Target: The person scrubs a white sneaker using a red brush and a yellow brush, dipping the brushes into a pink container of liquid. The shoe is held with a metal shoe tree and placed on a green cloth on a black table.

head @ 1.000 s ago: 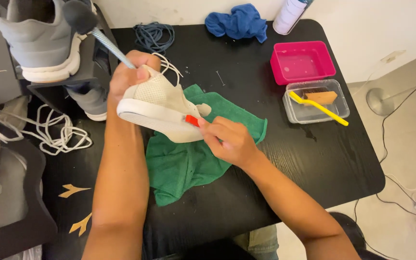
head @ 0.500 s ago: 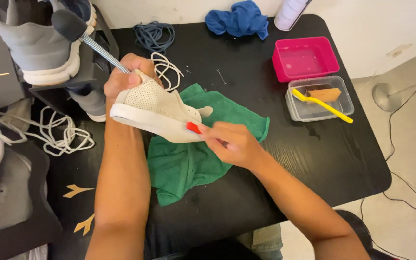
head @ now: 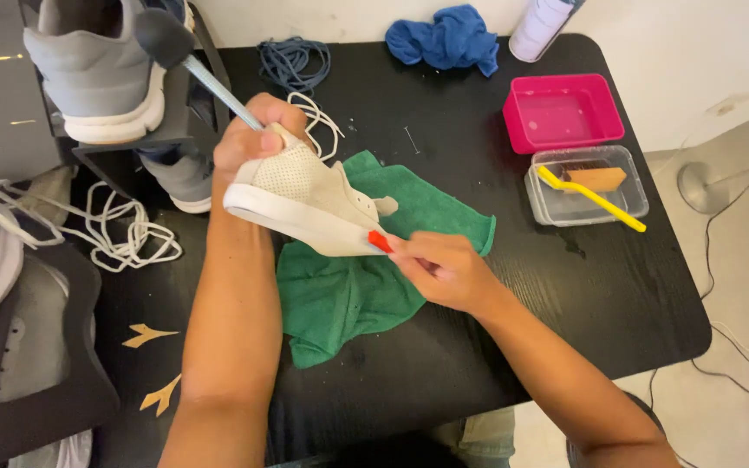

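1. The right hand has its fingers pinched tight round a small red-tipped tool, whose tip presses against the white sole edge at the toe end of the pale shoe.
2. The left hand is clenched at the shoe's heel end, gripping it together with a striped rod that runs up to a dark knob at about eleven o'clock.
3. The shoe hangs tilted between the two hands, sole towards the person, just above a crumpled green cloth spread on the black table.
4. At twelve o'clock from the left hand lie loose white laces, and beyond them a coil of dark blue laces.
5. At one o'clock, near the table's far edge, sits a bunched blue cloth; just beside it stands a white cylindrical can, cut off by the frame.
6. At two o'clock from the right hand is a pink rectangular tub; touching its near side is a clear tray holding a wooden-backed brush, with a yellow-handled brush laid across it.
7. At ten o'clock a grey shoe rests on a dark stand; more white laces trail at nine o'clock.
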